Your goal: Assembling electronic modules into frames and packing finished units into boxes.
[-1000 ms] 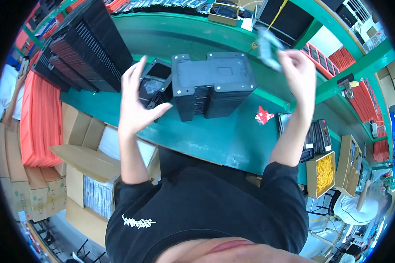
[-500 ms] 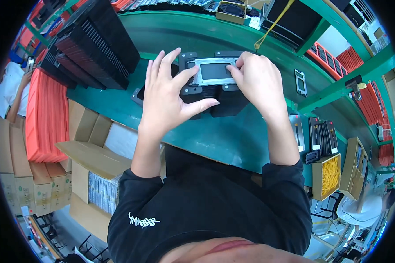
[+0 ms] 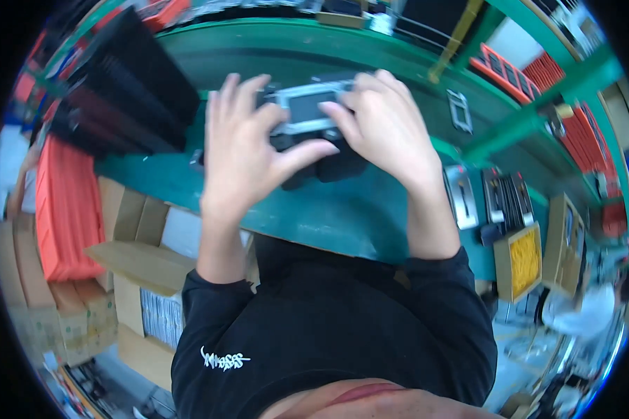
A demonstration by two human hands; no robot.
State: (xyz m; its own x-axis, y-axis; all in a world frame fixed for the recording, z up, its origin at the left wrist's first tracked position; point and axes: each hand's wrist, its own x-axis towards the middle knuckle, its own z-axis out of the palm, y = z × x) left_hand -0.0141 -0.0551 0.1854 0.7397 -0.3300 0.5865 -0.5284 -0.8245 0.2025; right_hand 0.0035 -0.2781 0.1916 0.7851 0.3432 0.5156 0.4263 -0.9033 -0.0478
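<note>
A silver rectangular frame [image 3: 310, 127] with a dark panel [image 3: 307, 107] in its middle lies on a black block-like fixture [image 3: 341, 167] on the green bench. My left hand [image 3: 239, 143] is open at its left end, fingers spread and thumb stretched along the near side; a fingertip touches the frame's left edge. At the right end my right hand [image 3: 384, 122] is closed on the frame. Its thumb lies over the right part of the dark panel, and its fingers curl by the far right corner. Motion blur softens both hands, and they hide the frame's ends.
Tall black stacked trays [image 3: 133, 84] stand at the left, beside red-orange trays [image 3: 66, 209] and an open carton [image 3: 143, 262]. Rightward lie another silver frame [image 3: 460, 112], a box of yellow bands [image 3: 524, 262] and a green post [image 3: 510, 133]. Other people are at both sides.
The scene has shifted left in the picture as my head turned. My right thumb has moved slightly over the panel, and my right fingers still curl at the frame's right end.
</note>
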